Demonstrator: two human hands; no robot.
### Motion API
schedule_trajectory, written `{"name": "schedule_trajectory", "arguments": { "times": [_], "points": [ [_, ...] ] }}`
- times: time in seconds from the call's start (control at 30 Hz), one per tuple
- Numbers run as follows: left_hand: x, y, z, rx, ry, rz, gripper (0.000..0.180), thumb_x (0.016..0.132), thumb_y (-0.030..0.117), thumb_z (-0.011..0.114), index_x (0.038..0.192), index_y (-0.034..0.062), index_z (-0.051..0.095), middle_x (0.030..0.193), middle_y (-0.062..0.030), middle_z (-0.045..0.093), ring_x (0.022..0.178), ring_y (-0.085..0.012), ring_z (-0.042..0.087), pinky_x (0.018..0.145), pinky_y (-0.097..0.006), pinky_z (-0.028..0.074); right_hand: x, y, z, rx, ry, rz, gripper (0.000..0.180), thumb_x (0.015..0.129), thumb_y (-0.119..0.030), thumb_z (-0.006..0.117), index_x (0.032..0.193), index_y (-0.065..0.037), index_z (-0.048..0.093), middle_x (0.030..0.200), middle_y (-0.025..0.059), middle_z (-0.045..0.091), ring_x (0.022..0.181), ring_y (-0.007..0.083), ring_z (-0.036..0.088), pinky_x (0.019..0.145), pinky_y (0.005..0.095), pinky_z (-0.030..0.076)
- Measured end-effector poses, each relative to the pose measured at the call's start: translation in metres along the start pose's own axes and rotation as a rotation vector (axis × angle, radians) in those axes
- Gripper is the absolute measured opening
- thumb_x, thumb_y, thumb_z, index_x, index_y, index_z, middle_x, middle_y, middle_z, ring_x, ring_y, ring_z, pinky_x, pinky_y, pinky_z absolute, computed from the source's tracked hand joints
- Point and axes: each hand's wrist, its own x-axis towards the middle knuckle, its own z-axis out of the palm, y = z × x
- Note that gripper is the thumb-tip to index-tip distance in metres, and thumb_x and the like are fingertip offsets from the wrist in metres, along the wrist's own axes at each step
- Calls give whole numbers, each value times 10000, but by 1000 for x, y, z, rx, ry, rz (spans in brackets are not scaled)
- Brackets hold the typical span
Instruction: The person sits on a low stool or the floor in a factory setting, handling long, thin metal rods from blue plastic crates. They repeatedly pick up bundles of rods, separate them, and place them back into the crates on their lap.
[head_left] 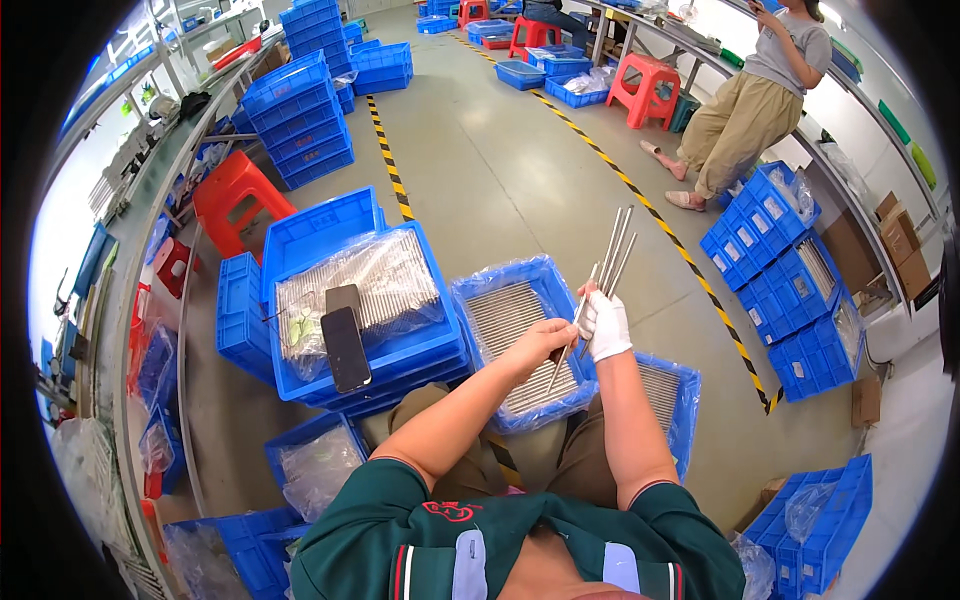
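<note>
Rods (619, 250), several thin metallic ones, are in the person's hands just right of the frame's centre, and I see them fanned slightly apart, slanting with their upper ends toward the top right. The right hand (606, 325), in a white glove, has its fingers closed around the bunch. The left hand (545, 345), bare, is just beside it to the left, fingers curled against the rods; from my view I cannot tell how firmly they grip. Below both hands I have a blue crate (552, 278), lined with clear film, holding a layer of similar rods in a row. Left of centre, a stack of blue trays (436, 270) carries more rods under clear film, with a black phone (346, 350) lying on top. Partly behind the right forearm, lower right of centre, I make out another lined box (688, 400) with rods in it. A red stool (235, 200) stands at upper left, and at upper right a co-worker (785, 70) in a grey top leans by a worktop.
</note>
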Motion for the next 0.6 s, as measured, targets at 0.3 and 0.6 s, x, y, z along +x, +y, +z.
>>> {"name": "schedule_trajectory", "arguments": {
  "times": [0.3,0.6],
  "points": [
    [-2,-4,13,-230,-7,-95,253,936,281,428,827,58,477,639,-51,480,558,-152,465,524,-283,398,33,23,-12,72,309,-219,134,803,-147,684,788,-89,563,626,-11,510,494,84,442,421,244,316],
    [-38,22,-28,125,95,39,334,963,343,392,786,76,484,651,-39,536,563,-139,543,547,-273,461,31,-23,-50,164,397,-150,162,827,-214,662,748,-112,564,586,-14,506,402,90,416,328,253,264]
  ]
}}
